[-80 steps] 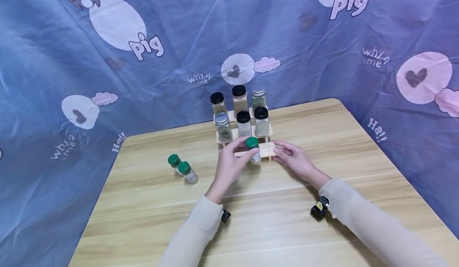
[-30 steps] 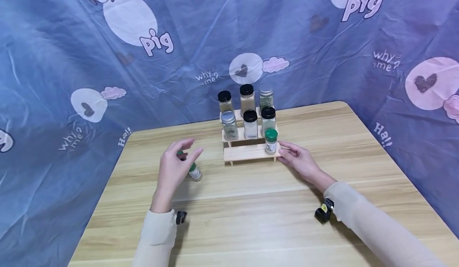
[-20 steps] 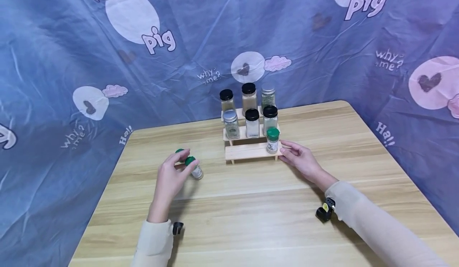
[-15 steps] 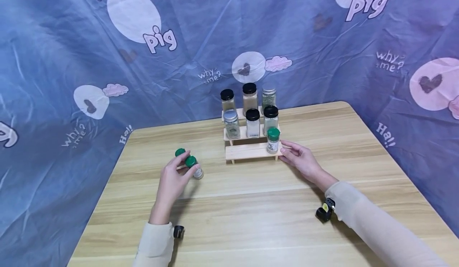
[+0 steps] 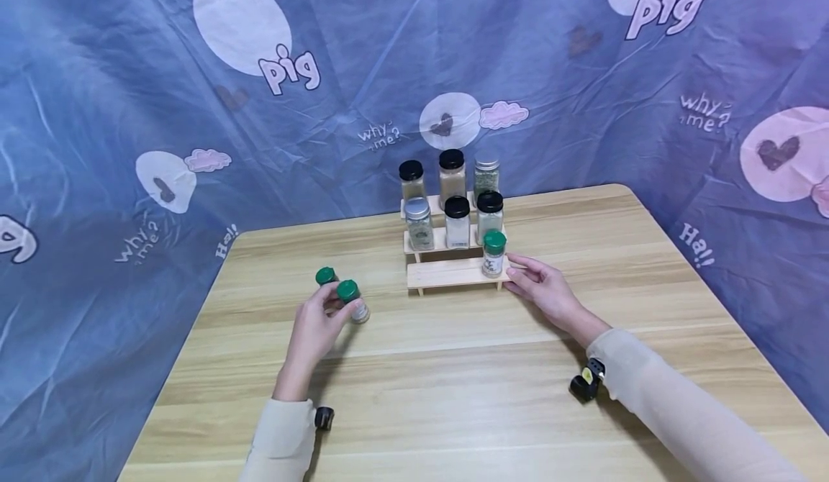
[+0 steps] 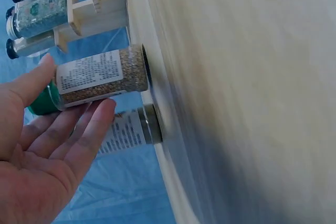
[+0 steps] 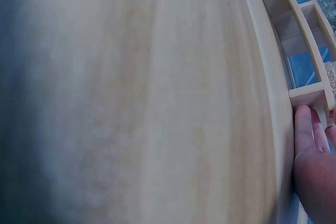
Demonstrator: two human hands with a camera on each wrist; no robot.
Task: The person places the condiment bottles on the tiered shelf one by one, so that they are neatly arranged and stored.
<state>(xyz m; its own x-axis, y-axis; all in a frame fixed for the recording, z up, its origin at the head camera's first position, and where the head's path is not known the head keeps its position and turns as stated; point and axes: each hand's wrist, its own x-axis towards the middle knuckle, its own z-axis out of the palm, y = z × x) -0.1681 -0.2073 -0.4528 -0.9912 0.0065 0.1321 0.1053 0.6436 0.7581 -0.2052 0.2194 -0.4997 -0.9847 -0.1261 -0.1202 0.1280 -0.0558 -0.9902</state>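
My left hand (image 5: 317,327) pinches a small green-capped spice jar (image 6: 94,77) between thumb and fingers, near the cap. The jar holds brown grains, bears a white label and tilts a little, its base close to the table. Just behind it is a second green-capped jar (image 5: 326,275), partly hidden by the hand. My right hand (image 5: 540,291) holds the right end of the lowest shelf of a wooden three-tier spice rack (image 5: 440,273), thumb in front and fingers behind. At that end of the shelf stands another green-capped jar (image 5: 493,255).
On the rack's upper tiers stand several larger jars, among them a black-lidded jar (image 5: 457,223) and a silver-lidded jar (image 5: 419,224). The wooden table (image 5: 440,410) reaches back to a blue printed cloth (image 5: 337,108) hanging behind and at both sides.
My left hand has left one green-capped jar on the lowest shelf, moved left to the other two and taken hold of the nearer one. My right hand stays at the rack's end.
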